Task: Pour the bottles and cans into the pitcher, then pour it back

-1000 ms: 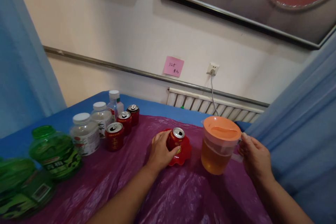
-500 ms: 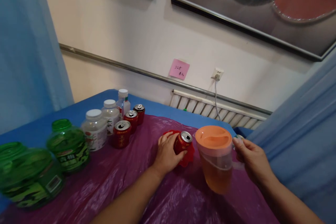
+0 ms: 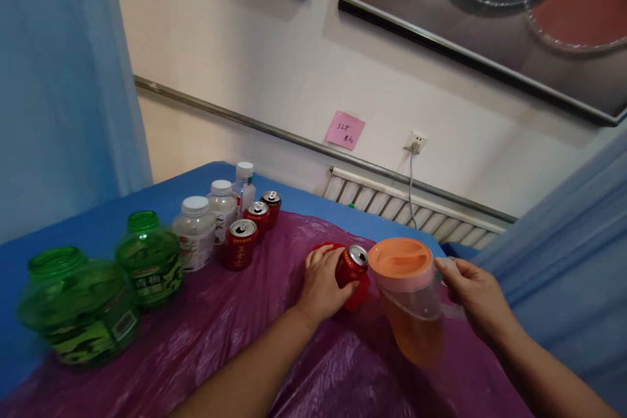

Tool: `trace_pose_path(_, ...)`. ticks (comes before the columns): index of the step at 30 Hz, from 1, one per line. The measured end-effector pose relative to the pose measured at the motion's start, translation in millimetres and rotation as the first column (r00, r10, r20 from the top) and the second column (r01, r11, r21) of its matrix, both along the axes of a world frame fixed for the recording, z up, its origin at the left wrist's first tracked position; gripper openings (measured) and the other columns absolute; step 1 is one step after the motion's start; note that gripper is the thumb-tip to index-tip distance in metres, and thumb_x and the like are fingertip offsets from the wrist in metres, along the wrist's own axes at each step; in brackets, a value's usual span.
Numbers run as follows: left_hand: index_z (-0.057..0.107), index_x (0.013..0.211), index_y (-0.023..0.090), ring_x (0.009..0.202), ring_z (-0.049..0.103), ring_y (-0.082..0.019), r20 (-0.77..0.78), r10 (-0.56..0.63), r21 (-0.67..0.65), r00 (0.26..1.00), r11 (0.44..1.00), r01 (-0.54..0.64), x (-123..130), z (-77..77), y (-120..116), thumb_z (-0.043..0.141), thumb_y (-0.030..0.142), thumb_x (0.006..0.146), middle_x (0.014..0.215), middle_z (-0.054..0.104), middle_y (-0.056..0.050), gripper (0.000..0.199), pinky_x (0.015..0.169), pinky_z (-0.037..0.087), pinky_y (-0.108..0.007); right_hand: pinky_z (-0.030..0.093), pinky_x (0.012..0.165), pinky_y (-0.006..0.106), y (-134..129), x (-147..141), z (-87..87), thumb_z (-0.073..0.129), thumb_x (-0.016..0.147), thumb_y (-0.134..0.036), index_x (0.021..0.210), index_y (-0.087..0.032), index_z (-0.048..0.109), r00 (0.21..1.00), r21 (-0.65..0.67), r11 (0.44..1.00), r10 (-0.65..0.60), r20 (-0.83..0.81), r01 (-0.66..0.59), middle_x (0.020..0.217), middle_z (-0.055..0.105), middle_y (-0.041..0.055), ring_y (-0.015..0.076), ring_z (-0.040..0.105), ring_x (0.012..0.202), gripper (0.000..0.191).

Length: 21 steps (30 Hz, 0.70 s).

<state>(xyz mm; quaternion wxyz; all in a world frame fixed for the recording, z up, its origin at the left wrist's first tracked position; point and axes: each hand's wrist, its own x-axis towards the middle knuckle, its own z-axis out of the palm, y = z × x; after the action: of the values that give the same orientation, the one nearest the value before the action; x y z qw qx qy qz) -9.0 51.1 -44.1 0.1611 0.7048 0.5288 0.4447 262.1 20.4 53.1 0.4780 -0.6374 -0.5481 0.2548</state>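
Note:
My left hand (image 3: 324, 282) is wrapped round an opened red drink can (image 3: 351, 266), which leans slightly to the right over a red scalloped dish or mat (image 3: 358, 297). By its handle, my right hand (image 3: 473, 290) grips a clear plastic pitcher (image 3: 414, 313) with an orange lid (image 3: 402, 257). Amber liquid fills the lower part of the pitcher, its surface slanting. The pitcher tilts a little, its top toward the can, with no stream visible between them. Fingers hide part of the can and most of the handle.
Left of my hands stand several red cans (image 3: 241, 245), white-capped clear bottles (image 3: 194, 235) and two green plastic jars (image 3: 81, 307). Purple plastic sheeting (image 3: 235, 353) covers much of the blue table (image 3: 93, 215). Behind are a radiator (image 3: 372, 199) and a plugged socket (image 3: 416, 142); blue curtains (image 3: 573, 255) flank the table.
The whole view has shifted, so everything sits slightly farther right. My left hand still holds the can, and the pitcher in my right hand appears slightly more tilted toward it.

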Motion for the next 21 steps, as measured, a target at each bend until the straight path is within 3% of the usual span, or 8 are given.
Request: trace_pose_path(21, 0.064, 0.127, 0.024, 0.132, 0.05, -0.034, -0.013, -0.029, -0.006, 1.0, 1.0, 0.029, 2, -5.4, -2, 0.084, 0.032, 0.065, 0.132, 0.067, -0.01, 0.066, 0.115, 0.031, -0.053, 0.033, 0.048, 0.027, 0, 4, 7.0, 0.072, 0.065, -0.074, 0.055, -0.02, 0.056, 0.987, -0.018, 1.0, 0.006, 0.161, -0.003, 0.052, 0.044, -0.0036, 0.0123, 0.038, 0.052, 0.057)
